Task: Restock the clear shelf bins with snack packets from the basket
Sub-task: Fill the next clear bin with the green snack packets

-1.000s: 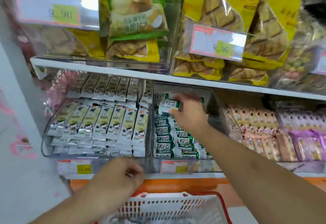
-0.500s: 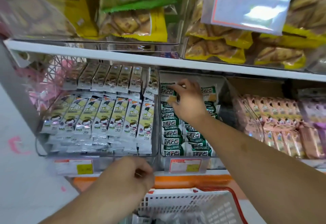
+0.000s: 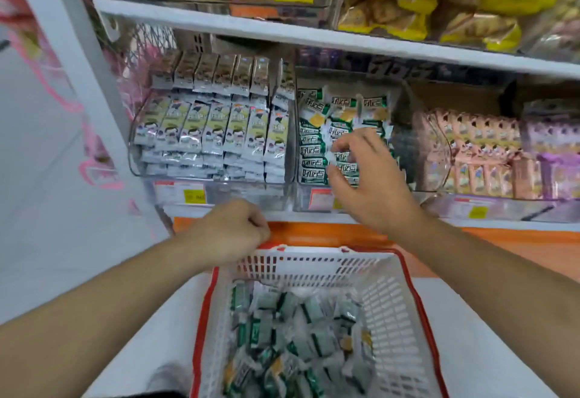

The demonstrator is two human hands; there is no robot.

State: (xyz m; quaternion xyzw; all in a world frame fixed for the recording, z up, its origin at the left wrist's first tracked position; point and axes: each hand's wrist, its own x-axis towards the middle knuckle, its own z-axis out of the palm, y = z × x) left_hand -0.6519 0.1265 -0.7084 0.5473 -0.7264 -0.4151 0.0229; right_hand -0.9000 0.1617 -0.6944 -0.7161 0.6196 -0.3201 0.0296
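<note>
A white basket with a red rim point(image 3: 419, 303) hangs below the shelf and holds several green-and-white snack packets point(image 3: 301, 335). My left hand point(image 3: 232, 231) grips the basket at its far left corner, fingers curled over the rim. Above it stands a clear shelf bin point(image 3: 296, 190) filled with rows of the same green packets point(image 3: 310, 153). My right hand point(image 3: 367, 178) hovers in front of this bin, fingers loosely bent. Its fingertips are near the packets and nothing shows in its grasp.
A clear bin of silver-and-yellow packets point(image 3: 213, 127) stands to the left, and a bin of pink packets point(image 3: 477, 153) to the right. The white upper shelf point(image 3: 282, 30) carries yellow bags point(image 3: 408, 11) close overhead. A white upright point(image 3: 78, 68) bounds the left side.
My right hand has left its packet at the back of the green bin and drawn back toward the front. The view tipped down, showing the basket's contents. My left hand stays on the basket.
</note>
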